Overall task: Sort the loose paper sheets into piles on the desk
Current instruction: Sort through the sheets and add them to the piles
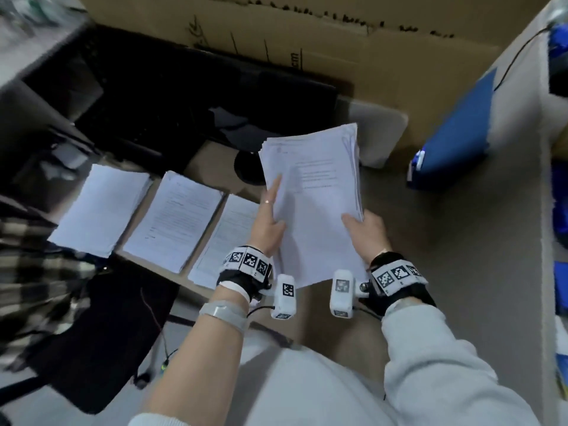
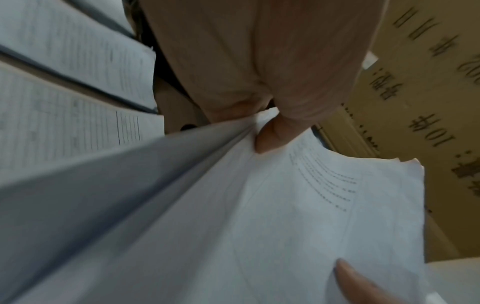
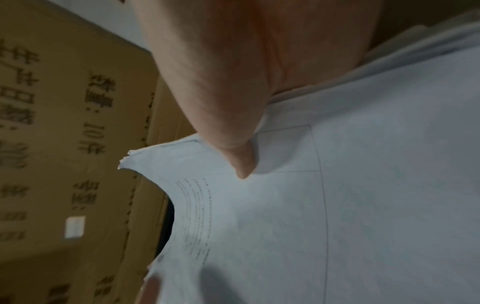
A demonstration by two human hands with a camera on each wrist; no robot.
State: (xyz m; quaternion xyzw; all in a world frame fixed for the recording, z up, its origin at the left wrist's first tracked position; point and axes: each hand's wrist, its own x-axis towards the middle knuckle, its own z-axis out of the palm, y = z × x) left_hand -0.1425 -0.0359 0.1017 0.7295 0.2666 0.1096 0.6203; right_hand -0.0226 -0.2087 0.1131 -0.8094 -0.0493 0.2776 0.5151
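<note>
Three paper piles [image 1: 172, 216] lie side by side on the desk [image 1: 415, 241]. I hold a thick unsorted stack [image 1: 316, 204] above it, my left hand [image 1: 269, 222] and right hand [image 1: 367, 233] each gripping an edge. Judging by the stack's thickness, much sorting remains.

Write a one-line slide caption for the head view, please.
Both hands, left hand and right hand, hold a paper stack above the desk, beside three sorted piles.

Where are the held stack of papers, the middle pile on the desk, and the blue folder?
held stack [image 1: 319, 210], head view, top sheet's middle.
middle pile [image 1: 175, 219], head view, top sheet's middle.
blue folder [image 1: 458, 127], head view, cover's middle.
</note>
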